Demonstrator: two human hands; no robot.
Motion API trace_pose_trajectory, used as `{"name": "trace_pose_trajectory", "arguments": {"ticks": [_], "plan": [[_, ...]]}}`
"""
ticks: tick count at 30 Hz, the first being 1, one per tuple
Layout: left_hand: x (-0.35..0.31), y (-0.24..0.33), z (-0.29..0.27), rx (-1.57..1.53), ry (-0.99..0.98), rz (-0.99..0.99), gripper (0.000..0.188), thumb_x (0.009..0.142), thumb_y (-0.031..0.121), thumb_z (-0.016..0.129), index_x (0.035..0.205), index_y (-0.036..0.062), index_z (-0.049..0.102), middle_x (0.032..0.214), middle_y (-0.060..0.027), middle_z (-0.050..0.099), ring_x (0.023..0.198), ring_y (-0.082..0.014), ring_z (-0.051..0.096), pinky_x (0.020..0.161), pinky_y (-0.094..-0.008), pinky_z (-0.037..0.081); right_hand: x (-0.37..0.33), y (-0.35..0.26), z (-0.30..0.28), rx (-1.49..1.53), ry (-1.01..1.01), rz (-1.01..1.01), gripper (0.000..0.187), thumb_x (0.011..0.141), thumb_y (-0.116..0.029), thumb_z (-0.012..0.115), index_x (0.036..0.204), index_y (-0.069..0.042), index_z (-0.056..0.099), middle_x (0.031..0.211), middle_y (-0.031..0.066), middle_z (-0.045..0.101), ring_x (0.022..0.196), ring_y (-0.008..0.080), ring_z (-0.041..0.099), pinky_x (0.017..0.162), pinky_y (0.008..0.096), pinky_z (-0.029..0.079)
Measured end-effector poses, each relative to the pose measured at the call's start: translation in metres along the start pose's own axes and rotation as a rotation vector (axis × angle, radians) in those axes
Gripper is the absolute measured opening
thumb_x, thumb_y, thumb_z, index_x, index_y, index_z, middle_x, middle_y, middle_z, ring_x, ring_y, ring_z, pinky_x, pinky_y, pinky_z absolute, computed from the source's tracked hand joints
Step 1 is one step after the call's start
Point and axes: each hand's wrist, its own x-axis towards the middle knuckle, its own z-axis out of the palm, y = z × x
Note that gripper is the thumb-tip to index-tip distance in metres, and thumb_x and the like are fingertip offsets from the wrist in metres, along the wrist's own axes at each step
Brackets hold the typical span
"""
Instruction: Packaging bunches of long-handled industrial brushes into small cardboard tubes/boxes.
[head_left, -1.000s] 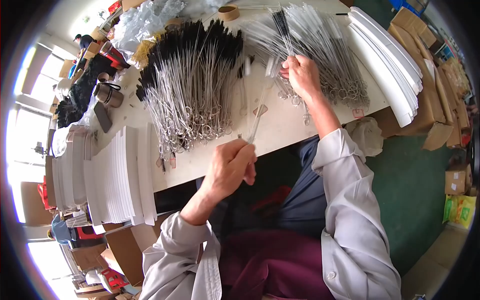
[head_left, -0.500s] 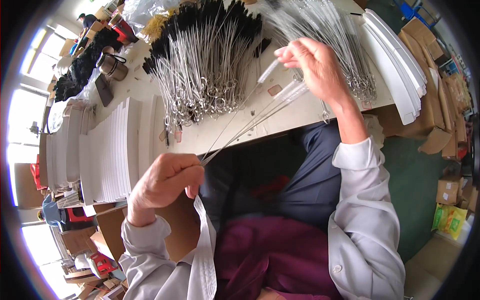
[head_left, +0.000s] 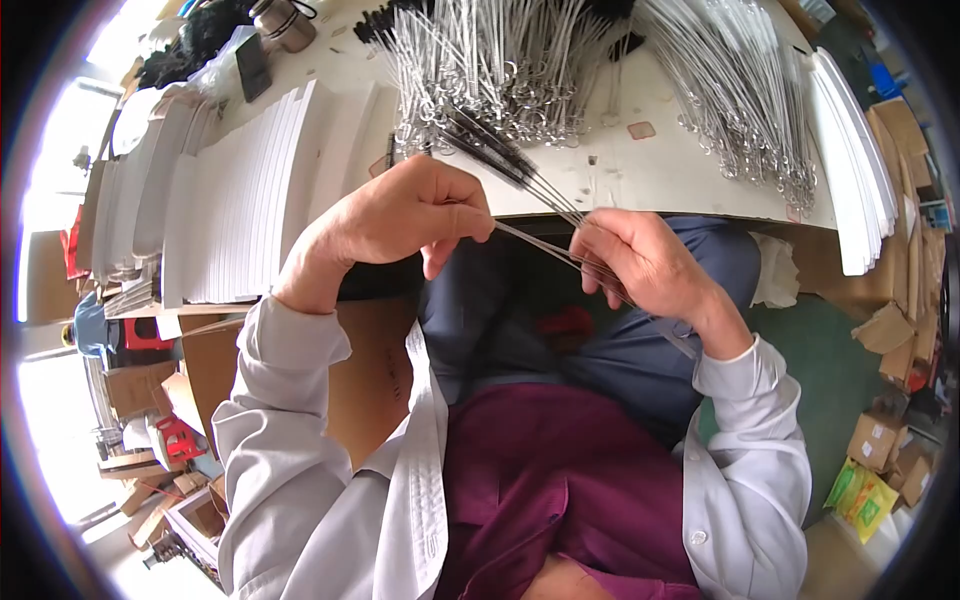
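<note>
Several thin wire brushes span the space between my hands over my lap. Closed fingers of my left hand [head_left: 410, 215] grip wire stems that run right to my other hand. My right hand [head_left: 650, 265] is closed round the middle of the bunch. Black-bristled brush heads [head_left: 490, 150] stick out up and left from it, past my left fingers toward the table. A pale, see-through brush head [head_left: 677, 336] trails below my right wrist, partly hidden. Just beyond lies a big pile of wire-stemmed brushes with looped ends [head_left: 500, 80]; a second, pale-bristled pile [head_left: 745, 100] lies right of it.
The white table [head_left: 640, 170] ends just before my knees. White card trays [head_left: 235, 200] are stacked on the left, and more white card strips [head_left: 850, 160] at the right edge. A steel flask [head_left: 283, 25] and a dark box [head_left: 253, 68] stand far left. Cardboard boxes [head_left: 880, 440] sit right.
My right hand has come down and in from above the table to grip the bunch. My left hand has risen. Black brush heads now show between the hands; the view has shifted.
</note>
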Motion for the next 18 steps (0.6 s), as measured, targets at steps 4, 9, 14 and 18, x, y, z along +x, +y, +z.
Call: {"name": "trace_pose_trajectory", "arguments": {"ticks": [4,9,14,18], "plan": [[0.000,-0.017,-0.001,-0.268,-0.008,0.033,0.020,0.101,0.010,0.062,0.108,-0.0077,0.068,0.077,-0.0074,0.068,0.061,-0.0137,0.068,0.058,-0.0268,0.058,-0.011,0.012,0.015,-0.011,0.058,-0.009,0.035,0.111,-0.025,0.049,0.092,0.001,0.063,0.066,0.0047,0.062,0.052,0.0099,0.057,0.050,0.0242,0.047],[0.000,-0.024,0.004,-0.343,0.035,0.080,0.022,0.100,0.011,0.061,0.110,-0.0077,0.069,0.082,-0.0119,0.071,0.072,-0.0166,0.071,0.065,-0.0285,0.060,-0.018,0.035,0.023,0.060,0.064,-0.011,0.034,0.111,-0.025,0.049,0.095,0.001,0.064,0.063,0.0027,0.059,0.052,0.0095,0.057,0.049,0.0242,0.046],[0.002,-0.034,0.008,-0.322,0.224,0.102,0.022,0.098,0.012,0.065,0.105,-0.0079,0.070,0.080,-0.0133,0.072,0.071,-0.0188,0.071,0.068,-0.0297,0.061,-0.023,0.037,0.030,0.155,0.085,0.027,0.031,0.111,-0.023,0.050,0.096,-0.001,0.066,0.063,0.0009,0.058,0.048,0.0067,0.051,0.047,0.0226,0.041],[0.003,-0.036,0.008,-0.446,0.264,0.105,0.023,0.097,0.016,0.069,0.101,-0.0065,0.070,0.078,-0.0134,0.072,0.070,-0.0194,0.072,0.066,-0.0297,0.060,-0.024,0.042,0.035,0.171,0.108,0.051,0.030,0.111,-0.023,0.049,0.099,-0.001,0.067,0.064,-0.0004,0.058,0.050,0.0048,0.048,0.047,0.0214,0.039]]}}
